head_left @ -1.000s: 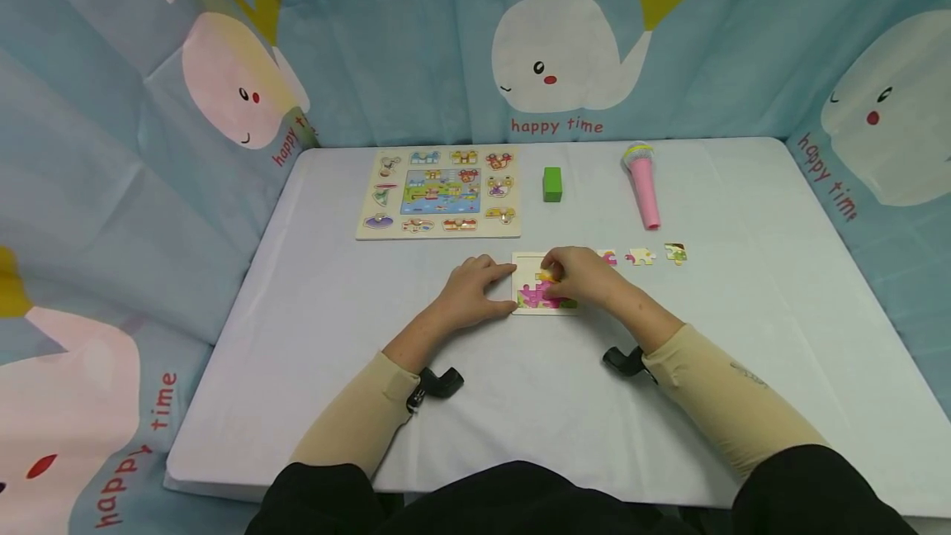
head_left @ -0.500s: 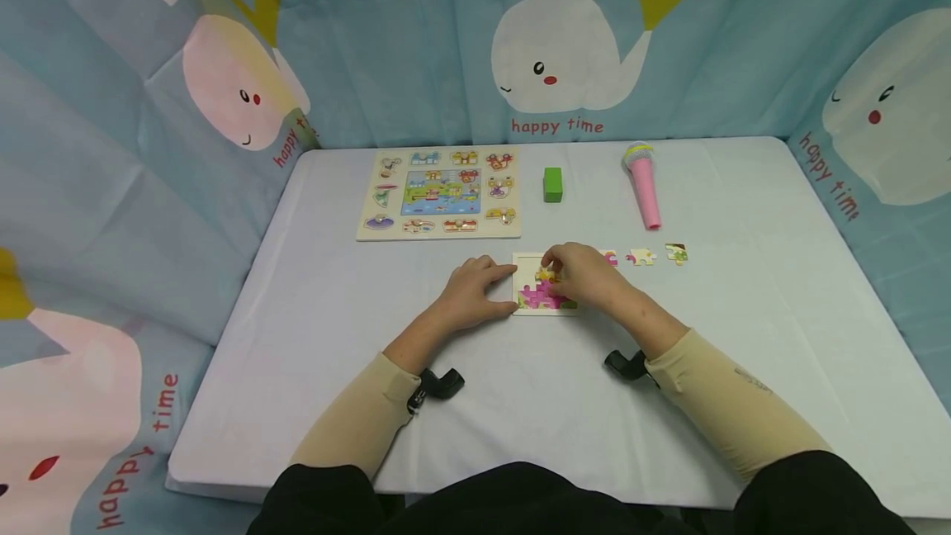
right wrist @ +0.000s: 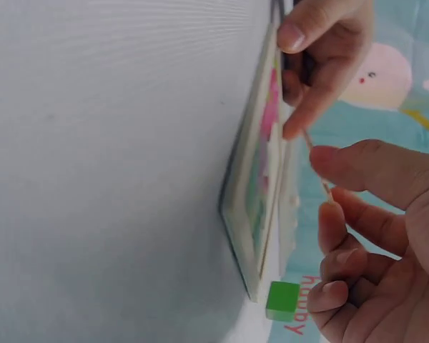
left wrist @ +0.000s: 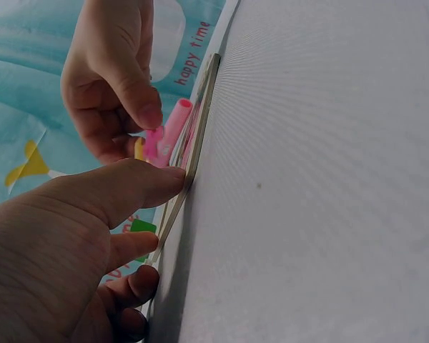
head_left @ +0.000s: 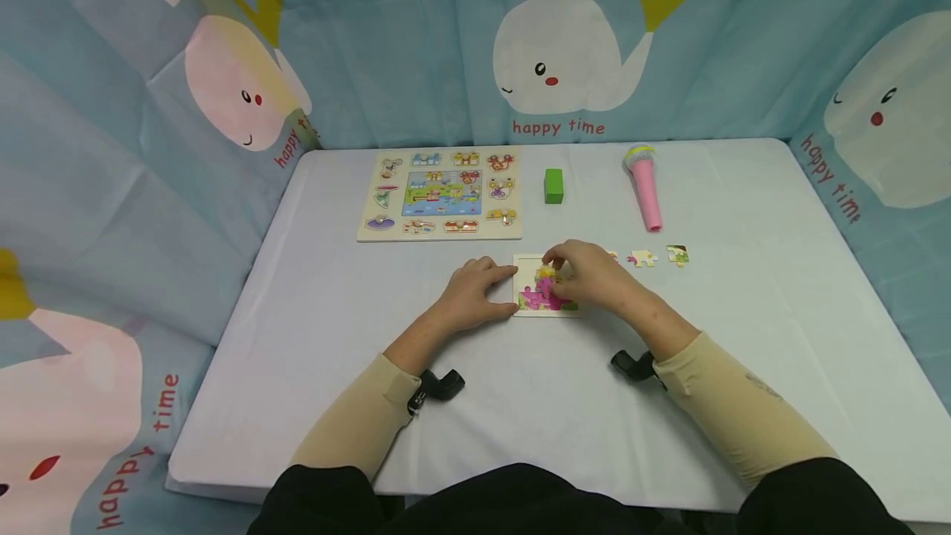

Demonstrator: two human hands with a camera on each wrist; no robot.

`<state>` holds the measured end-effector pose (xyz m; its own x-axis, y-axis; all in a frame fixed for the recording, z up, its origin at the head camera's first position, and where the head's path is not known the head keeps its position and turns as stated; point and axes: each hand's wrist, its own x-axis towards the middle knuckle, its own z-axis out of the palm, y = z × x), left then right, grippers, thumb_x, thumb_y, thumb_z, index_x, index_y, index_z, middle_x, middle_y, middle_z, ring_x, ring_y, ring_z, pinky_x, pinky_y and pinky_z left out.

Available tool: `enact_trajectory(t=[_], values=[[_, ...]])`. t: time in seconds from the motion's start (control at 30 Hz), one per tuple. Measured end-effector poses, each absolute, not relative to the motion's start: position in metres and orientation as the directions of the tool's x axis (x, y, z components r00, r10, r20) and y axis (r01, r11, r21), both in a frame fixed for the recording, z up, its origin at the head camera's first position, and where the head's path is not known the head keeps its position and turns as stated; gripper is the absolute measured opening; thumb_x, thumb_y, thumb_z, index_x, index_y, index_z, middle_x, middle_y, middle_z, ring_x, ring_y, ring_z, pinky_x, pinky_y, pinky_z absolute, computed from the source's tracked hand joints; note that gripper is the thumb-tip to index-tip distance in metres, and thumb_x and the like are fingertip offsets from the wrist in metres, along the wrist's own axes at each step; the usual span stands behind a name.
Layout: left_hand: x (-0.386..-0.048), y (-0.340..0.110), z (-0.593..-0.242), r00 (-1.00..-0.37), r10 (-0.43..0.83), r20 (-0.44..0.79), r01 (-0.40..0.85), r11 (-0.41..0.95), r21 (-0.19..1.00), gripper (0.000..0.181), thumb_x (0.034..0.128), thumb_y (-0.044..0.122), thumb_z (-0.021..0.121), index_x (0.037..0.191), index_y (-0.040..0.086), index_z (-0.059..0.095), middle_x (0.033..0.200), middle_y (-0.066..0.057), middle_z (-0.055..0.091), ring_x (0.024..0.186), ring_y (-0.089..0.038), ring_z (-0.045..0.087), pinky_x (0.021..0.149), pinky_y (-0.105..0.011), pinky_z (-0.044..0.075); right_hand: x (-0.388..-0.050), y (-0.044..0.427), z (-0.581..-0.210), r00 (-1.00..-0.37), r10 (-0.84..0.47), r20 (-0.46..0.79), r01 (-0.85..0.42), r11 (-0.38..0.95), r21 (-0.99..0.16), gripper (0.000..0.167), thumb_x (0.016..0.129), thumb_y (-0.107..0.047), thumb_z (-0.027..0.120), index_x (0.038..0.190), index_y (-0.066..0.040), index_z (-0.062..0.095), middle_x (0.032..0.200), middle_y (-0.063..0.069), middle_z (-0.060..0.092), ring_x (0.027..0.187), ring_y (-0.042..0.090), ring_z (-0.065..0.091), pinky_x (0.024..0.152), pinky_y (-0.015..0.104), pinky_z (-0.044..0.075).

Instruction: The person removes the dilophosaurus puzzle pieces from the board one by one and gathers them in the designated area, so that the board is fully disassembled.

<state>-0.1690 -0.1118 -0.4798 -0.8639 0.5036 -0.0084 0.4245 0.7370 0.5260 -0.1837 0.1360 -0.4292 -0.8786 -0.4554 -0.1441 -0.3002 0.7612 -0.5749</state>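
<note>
A small puzzle board [head_left: 527,263] with a pale frame lies in the middle of the table, pink and green pieces along its lower part. My left hand [head_left: 470,294] touches its left edge, thumb and index finger spread along the frame; in the left wrist view the thumb [left wrist: 146,187] presses on the edge. Over the board, my right hand [head_left: 590,275] pinches a pink-and-yellow puzzle piece [left wrist: 154,145] between thumb and fingers. The right wrist view shows that piece [right wrist: 325,189] edge-on, raised above the board. Part of the board is hidden under the right hand.
Loose puzzle pieces [head_left: 642,259] lie in a row right of the board, one partly hidden by the right hand. Behind stand a large wooden peg puzzle [head_left: 443,231], a green block [head_left: 553,187] and a pink toy microphone [head_left: 646,196]. A whale-print curtain [head_left: 416,48] surrounds the table.
My right hand, still pinching the piece, has shifted slightly up and to the right, showing more of the pink and yellow. The left hand has stayed on the board's edge.
</note>
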Motion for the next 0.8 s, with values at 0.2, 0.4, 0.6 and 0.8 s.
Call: enact_trajectory(t=[0.2, 0.4, 0.6, 0.8], values=[[-0.169, -0.112, -0.480, -0.863, 0.505, -0.011, 0.426, 0.739, 0.522, 0.067, 0.0861, 0.042, 0.079, 0.145, 0.017, 0.061, 0.095, 0.002, 0.049, 0.087, -0.018, 0.042, 0.077, -0.035, 0.035, -0.180, 0.148, -0.421, -0.876, -0.477, -0.068, -0.343, 0.716, -0.608, 0.041, 0.087, -0.014, 0.079, 0.126, -0.003, 0.068, 0.111, 0.010, 0.065, 0.097, 0.028, 0.057, 0.085, 0.044, 0.047], [-0.170, -0.111, -0.480, -0.864, 0.503, -0.016, 0.421, 0.740, 0.524, 0.066, 0.0863, 0.042, 0.079, 0.145, 0.018, 0.061, 0.095, 0.001, 0.049, 0.088, -0.018, 0.042, 0.078, -0.035, 0.035, -0.176, 0.161, -0.411, -0.870, -0.493, -0.006, -0.384, 0.685, -0.619, 0.044, 0.088, -0.014, 0.079, 0.130, -0.004, 0.067, 0.114, 0.009, 0.066, 0.094, 0.029, 0.055, 0.080, 0.042, 0.046], [-0.170, -0.111, -0.480, -0.864, 0.503, -0.017, 0.421, 0.741, 0.523, 0.067, 0.0863, 0.042, 0.079, 0.146, 0.018, 0.060, 0.094, 0.002, 0.048, 0.088, -0.018, 0.041, 0.078, -0.034, 0.034, -0.174, 0.175, -0.405, -0.870, -0.492, 0.025, -0.404, 0.682, -0.610, 0.044, 0.090, -0.012, 0.078, 0.132, -0.003, 0.066, 0.114, 0.009, 0.066, 0.086, 0.027, 0.053, 0.072, 0.039, 0.046], [-0.170, -0.111, -0.481, -0.864, 0.502, -0.018, 0.421, 0.743, 0.520, 0.067, 0.0866, 0.042, 0.079, 0.146, 0.017, 0.060, 0.094, 0.002, 0.048, 0.088, -0.018, 0.041, 0.078, -0.035, 0.034, -0.171, 0.194, -0.401, -0.864, -0.502, 0.042, -0.418, 0.669, -0.615, 0.044, 0.092, -0.009, 0.075, 0.134, -0.001, 0.065, 0.119, 0.010, 0.065, 0.094, 0.033, 0.053, 0.078, 0.042, 0.046]])
